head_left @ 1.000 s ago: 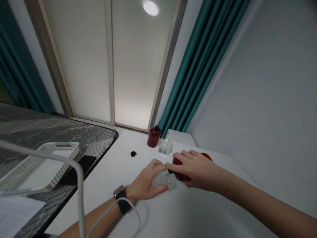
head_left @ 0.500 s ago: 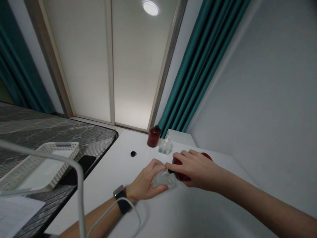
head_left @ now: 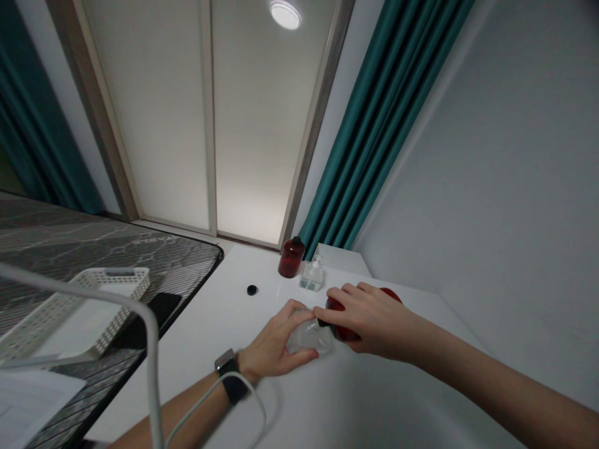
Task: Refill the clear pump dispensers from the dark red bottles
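My left hand (head_left: 284, 343) is wrapped round a clear bottle (head_left: 309, 338) on the white table (head_left: 210, 324). In my right hand (head_left: 362, 313) is a dark red bottle (head_left: 345, 334), tipped on its side with its black neck over the clear bottle. Whether liquid passes between the two I cannot make out. Beyond my hands a second red bottle (head_left: 291, 258) stands upright, with a small clear pump bottle (head_left: 312, 274) close beside it. A round black cap (head_left: 251, 290) lies on the table to the left.
A white perforated basket (head_left: 100, 343) sits at the left on a grey patterned surface (head_left: 178, 249), near a dark flat object (head_left: 163, 307) and a paper sheet (head_left: 32, 402). A white cable (head_left: 152, 362) arcs across the lower left. The wall (head_left: 505, 174) rises at the right.
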The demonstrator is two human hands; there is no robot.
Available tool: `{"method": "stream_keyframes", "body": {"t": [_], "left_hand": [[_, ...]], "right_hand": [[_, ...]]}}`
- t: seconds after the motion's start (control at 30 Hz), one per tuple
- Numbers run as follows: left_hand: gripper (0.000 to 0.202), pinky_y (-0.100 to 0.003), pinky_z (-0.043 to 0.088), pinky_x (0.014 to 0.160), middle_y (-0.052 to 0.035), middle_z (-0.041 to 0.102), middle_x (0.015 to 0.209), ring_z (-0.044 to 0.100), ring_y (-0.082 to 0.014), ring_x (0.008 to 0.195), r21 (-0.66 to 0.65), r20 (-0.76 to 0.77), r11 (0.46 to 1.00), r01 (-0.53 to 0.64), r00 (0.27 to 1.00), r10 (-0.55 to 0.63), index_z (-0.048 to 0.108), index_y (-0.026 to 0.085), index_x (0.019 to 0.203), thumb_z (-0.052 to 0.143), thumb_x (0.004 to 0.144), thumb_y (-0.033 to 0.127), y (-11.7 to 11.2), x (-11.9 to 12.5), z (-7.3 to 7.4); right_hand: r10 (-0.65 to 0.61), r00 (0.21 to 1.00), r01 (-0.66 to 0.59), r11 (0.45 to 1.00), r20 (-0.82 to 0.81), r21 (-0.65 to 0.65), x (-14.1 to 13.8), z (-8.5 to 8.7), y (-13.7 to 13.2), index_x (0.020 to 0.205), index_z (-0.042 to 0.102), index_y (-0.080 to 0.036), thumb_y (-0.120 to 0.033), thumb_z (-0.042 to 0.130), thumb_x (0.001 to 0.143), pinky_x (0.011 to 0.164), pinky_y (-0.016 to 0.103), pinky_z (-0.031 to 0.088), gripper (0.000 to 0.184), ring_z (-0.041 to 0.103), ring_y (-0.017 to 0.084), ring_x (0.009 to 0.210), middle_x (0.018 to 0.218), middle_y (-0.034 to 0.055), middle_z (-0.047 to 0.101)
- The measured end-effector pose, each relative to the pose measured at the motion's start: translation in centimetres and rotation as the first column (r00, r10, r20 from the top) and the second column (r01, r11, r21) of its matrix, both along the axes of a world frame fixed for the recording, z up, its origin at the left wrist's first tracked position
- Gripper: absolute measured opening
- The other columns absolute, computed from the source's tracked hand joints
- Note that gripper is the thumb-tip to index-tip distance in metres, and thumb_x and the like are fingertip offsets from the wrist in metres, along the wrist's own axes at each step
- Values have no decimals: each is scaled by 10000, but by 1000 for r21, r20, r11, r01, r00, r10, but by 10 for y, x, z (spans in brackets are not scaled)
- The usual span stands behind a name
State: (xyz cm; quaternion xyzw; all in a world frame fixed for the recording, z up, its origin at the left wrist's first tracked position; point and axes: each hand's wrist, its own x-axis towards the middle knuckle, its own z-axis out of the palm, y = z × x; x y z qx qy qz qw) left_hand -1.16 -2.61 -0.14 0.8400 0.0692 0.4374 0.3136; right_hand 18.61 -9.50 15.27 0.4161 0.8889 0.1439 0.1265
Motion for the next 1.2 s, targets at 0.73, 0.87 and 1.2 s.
{"method": "stream_keyframes", "body": {"t": [0.73,0.87,1.2], "left_hand": [[634,-475,461,982,-100,494,1212,511,-283,1120,-121,52,991,54,998,-48,384,246,1389,687,832,256,3,1,-6],[671,-496,426,1047,-101,473,1268,497,-290,1185,-199,29,980,-10,999,16,355,244,1383,698,807,226,3,1,-8],[633,-497,407,1095,-117,511,1299,522,-298,1231,-338,-76,928,-159,987,141,388,206,1347,724,812,244,7,-2,-11]], "right_hand": [[-21,989,16,999,-145,-33,7,-8,3,1333,523,-316,-238,684,826,714,350,455,537,602,238,873,1097,69,621],[-73,969,58,996,-237,-69,12,-18,4,1325,530,-298,-203,678,811,760,378,487,544,612,244,923,1147,83,620],[-180,622,182,980,-762,-82,32,-77,8,1384,435,-249,-206,720,751,1025,436,489,695,565,264,1229,1349,122,541]]}}
